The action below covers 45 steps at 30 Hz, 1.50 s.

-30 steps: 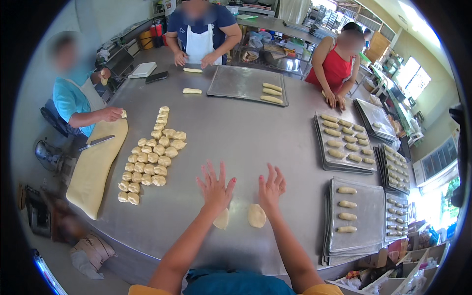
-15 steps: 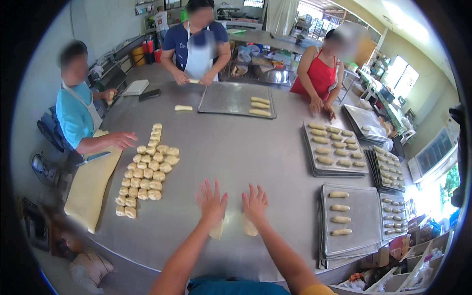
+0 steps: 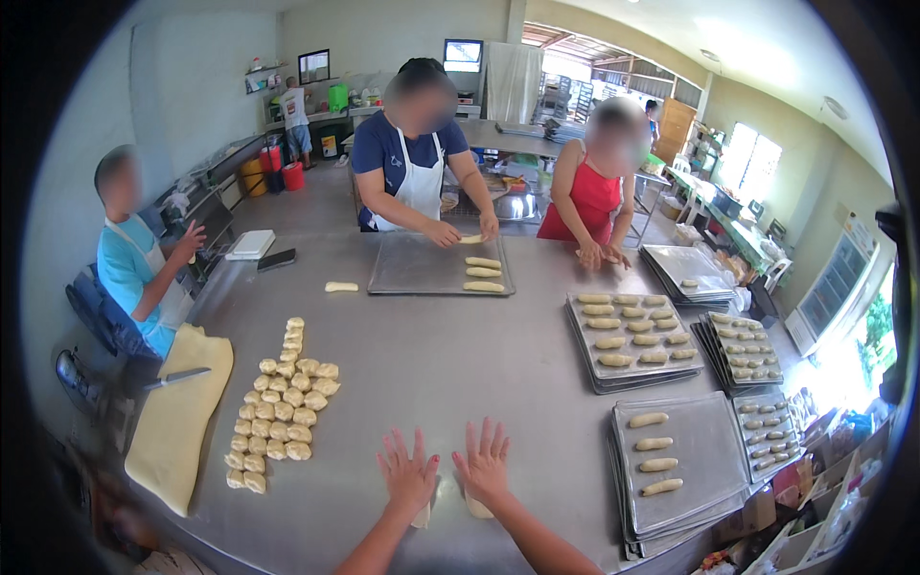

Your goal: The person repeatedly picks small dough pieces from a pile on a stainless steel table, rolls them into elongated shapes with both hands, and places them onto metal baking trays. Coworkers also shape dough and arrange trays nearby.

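Two flat, pale dough pieces (image 3: 478,507), near centre on the grey metal table (image 3: 383,374), are partly covered by the left hand (image 3: 409,482) and right hand (image 3: 485,473), fingers spread, nothing pinched. Four cream dough logs (image 3: 658,465) are laid on the near right metal tray (image 3: 714,470); at left, rounded cream dough lumps (image 3: 284,411) are left unrolled.

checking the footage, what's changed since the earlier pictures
A navy-shirted coworker's hands lifted a dough roll off the table and carried it right, over the far tray. Your left hand and right hand drew together over dough pieces. The dough balls and the four rolls on the near tray stayed put.
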### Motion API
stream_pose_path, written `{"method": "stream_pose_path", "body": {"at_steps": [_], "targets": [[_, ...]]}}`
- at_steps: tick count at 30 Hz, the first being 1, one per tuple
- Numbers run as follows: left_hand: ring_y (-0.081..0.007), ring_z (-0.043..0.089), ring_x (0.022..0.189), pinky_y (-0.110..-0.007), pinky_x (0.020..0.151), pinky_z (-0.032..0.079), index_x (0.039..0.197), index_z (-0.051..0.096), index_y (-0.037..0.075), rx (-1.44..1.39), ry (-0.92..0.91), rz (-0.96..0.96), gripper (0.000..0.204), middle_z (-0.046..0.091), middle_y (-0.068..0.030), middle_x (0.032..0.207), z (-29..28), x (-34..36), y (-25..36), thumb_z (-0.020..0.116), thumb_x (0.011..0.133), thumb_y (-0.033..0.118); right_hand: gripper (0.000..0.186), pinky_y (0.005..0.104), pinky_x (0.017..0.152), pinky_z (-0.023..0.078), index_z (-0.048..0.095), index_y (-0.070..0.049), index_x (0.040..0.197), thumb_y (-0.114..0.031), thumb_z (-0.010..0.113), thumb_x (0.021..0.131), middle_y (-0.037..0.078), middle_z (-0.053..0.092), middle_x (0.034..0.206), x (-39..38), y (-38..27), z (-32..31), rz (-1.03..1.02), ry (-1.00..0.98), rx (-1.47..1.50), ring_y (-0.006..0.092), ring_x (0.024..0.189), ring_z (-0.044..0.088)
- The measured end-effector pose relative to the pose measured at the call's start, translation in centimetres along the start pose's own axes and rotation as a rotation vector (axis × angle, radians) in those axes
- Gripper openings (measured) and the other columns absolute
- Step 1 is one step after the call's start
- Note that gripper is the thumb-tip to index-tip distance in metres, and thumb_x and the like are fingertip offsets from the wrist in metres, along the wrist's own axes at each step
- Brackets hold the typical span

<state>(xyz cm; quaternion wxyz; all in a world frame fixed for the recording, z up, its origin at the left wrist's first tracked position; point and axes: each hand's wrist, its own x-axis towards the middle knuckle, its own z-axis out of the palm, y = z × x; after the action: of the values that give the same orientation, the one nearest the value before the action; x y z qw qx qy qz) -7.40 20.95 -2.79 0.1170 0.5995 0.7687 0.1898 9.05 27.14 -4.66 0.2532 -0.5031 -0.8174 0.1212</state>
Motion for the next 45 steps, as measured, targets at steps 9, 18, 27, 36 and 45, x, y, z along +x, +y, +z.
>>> {"method": "stream_pose_path", "body": {"at_steps": [9, 18, 27, 36, 45], "targets": [[-0.0384, 0.005, 0.154, -0.059, 0.121, 0.004, 0.158, 0.030, 0.022, 0.002, -0.073, 0.028, 0.065, 0.010, -0.0212, 0.166, 4.0, 1.2, -2.4, 0.033, 0.103, 0.055, 0.069, 0.0552, 0.122, 0.010, 0.026, -0.015, 0.159, -0.054, 0.037, 0.102, 0.023, 0.019, 0.163, 0.7, 1.8, 3.7, 0.066, -0.227, -0.126, 0.0419, 0.152, 0.010], [-0.0427, 0.030, 0.144, -0.053, 0.116, 0.029, 0.150, 0.038, 0.004, 0.035, -0.222, 0.127, 0.064, 0.032, -0.0235, 0.157, 4.8, -2.0, -4.0, 0.036, 0.104, 0.049, 0.060, 0.0518, 0.116, 0.031, 0.038, -0.006, 0.151, -0.044, 0.037, 0.105, 0.027, 0.034, 0.156, -3.1, 3.8, 3.5, -0.127, -0.386, -0.167, 0.0464, 0.143, 0.033], [-0.0406, 0.061, 0.102, -0.050, 0.087, 0.050, 0.103, 0.071, 0.003, -0.038, -0.154, 0.132, 0.044, 0.064, -0.0191, 0.109, -0.4, -5.7, -2.4, 0.048, 0.102, 0.040, 0.040, 0.0512, 0.089, 0.052, 0.058, -0.001, 0.121, -0.035, 0.051, 0.099, 0.020, 0.061, 0.120, -5.5, 0.5, -1.8, -0.035, -0.514, -0.107, 0.0390, 0.108, 0.060], [-0.0340, 0.062, 0.107, -0.052, 0.080, 0.051, 0.097, 0.072, 0.006, 0.092, -0.154, 0.134, 0.036, 0.065, -0.0155, 0.108, -3.1, -8.8, 0.2, 0.053, 0.099, 0.038, 0.042, 0.0496, 0.100, 0.047, 0.066, -0.001, 0.117, -0.034, 0.051, 0.096, 0.020, 0.067, 0.118, -6.3, 0.8, -1.9, -0.495, -0.759, -0.439, 0.0394, 0.113, 0.061], [-0.0363, 0.043, 0.135, -0.059, 0.106, 0.033, 0.128, 0.062, 0.014, -0.050, 0.124, 0.059, 0.038, 0.049, -0.0165, 0.144, -0.6, 0.3, 0.6, 0.047, 0.102, 0.037, 0.025, 0.0504, 0.086, 0.043, 0.061, -0.012, 0.109, -0.034, 0.057, 0.096, 0.015, 0.059, 0.103, 0.8, -1.7, -1.3, 0.074, 0.131, -0.122, 0.0354, 0.098, 0.055]]}}
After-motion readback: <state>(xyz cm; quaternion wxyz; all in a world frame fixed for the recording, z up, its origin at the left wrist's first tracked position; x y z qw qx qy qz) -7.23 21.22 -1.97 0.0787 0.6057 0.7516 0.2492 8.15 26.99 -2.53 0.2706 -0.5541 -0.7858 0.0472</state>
